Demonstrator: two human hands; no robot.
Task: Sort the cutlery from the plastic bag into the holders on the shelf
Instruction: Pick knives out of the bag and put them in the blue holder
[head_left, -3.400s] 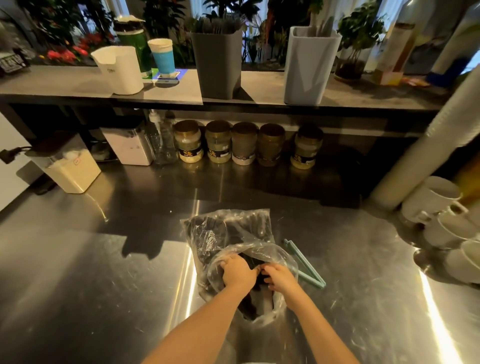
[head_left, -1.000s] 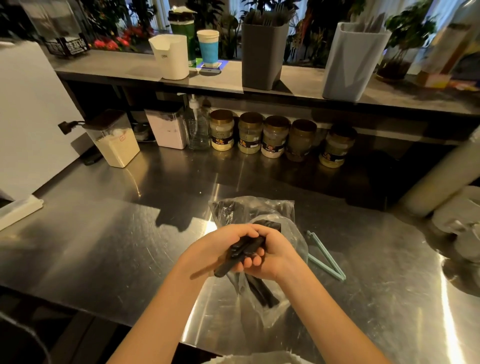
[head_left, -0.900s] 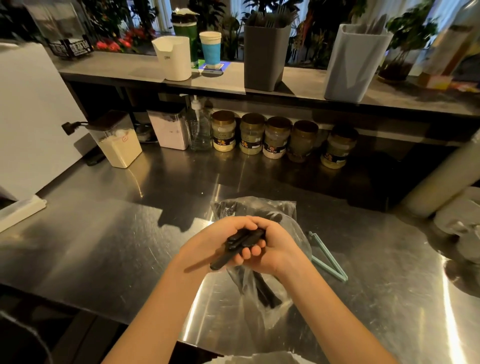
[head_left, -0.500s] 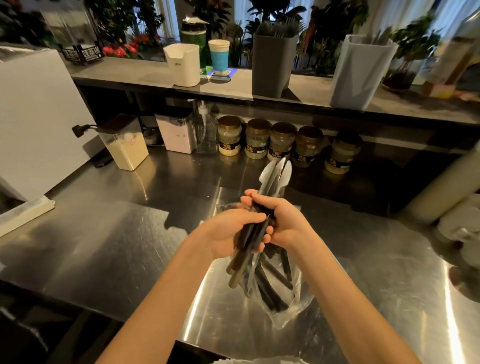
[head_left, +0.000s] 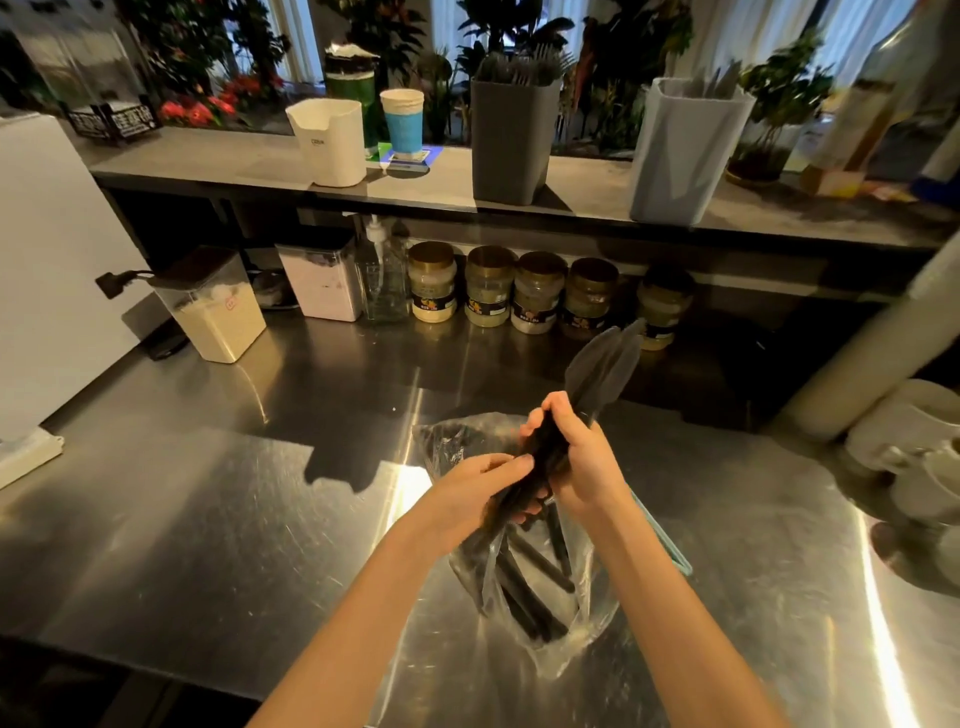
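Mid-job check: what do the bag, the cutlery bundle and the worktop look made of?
The bag: thin clear plastic film, glossy and crinkled; dark handles show through it.
The cutlery bundle: black handles, dull grey utensil ends, likely plastic, though coated metal is possible; blur hides the detail.
The worktop: stainless steel, brushed finish, with fine scratches and bright streaked reflections.
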